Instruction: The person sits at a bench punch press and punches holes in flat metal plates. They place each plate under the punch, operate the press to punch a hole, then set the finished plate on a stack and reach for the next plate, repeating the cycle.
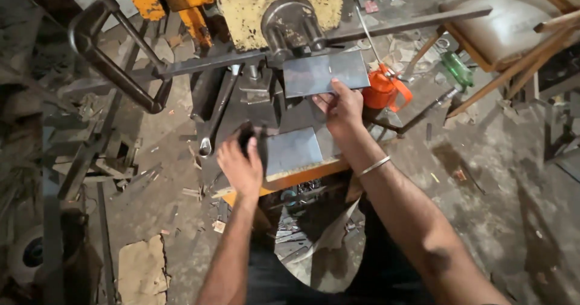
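My right hand [342, 107] grips the near edge of a flat grey metal sheet [320, 72], which lies under the round head of a worn yellow press machine [275, 6]. My left hand [240, 165] is closed around a dark knob or handle at the left of the machine's work table [302, 175]. A second flat metal plate [294, 151] rests on that table between my hands. A thin metal bangle [374, 165] circles my right wrist.
A long wrench [216, 115] lies on the table's left. An orange oil can [382, 89] stands right of the sheet, with a green bottle [457, 69] and a wooden chair [513, 27] beyond. A curved steel lever [109, 63] juts left. Scrap and cardboard [142, 269] litter the floor.
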